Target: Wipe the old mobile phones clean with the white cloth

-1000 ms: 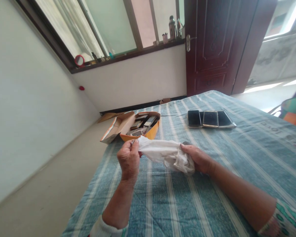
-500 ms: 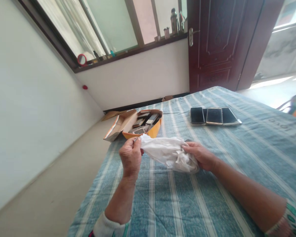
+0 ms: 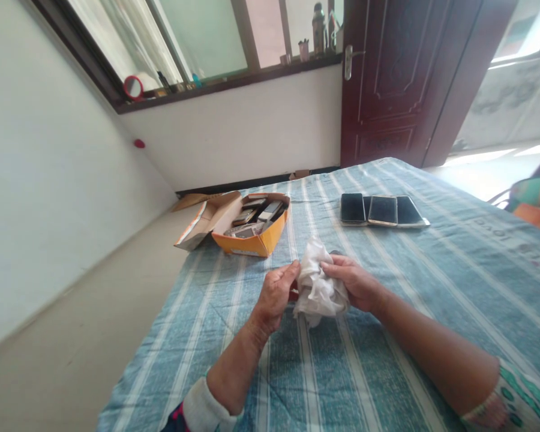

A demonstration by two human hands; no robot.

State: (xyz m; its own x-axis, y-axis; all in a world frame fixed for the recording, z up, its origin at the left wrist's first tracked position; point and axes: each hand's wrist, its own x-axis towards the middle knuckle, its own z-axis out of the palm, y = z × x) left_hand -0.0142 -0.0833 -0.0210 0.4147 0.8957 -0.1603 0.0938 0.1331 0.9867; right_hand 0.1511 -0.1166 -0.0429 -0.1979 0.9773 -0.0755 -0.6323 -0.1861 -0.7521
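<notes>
A crumpled white cloth (image 3: 319, 288) is bunched between my two hands over the bed. My right hand (image 3: 357, 283) grips its right side, thumb on top and fingers underneath. At the cloth's left edge, my left hand (image 3: 274, 294) has its thumb and fingers closed on it. Something red shows just below the left fingers; I cannot tell what it is. A small dark edge (image 3: 336, 252) peeks out behind the right fingers, the rest hidden by hand and cloth.
An open orange box (image 3: 270, 241) holding several old phones stands beyond my left hand. Several dark-screened devices, among them a phone (image 3: 353, 207), lie overlapping farther right. All rest on a blue striped bedsheet (image 3: 387, 372). A dark red door (image 3: 387, 90) stands behind.
The cloth was stretched out sideways between my hands and is now gathered into a bunch. My left hand has moved right, close to my right hand.
</notes>
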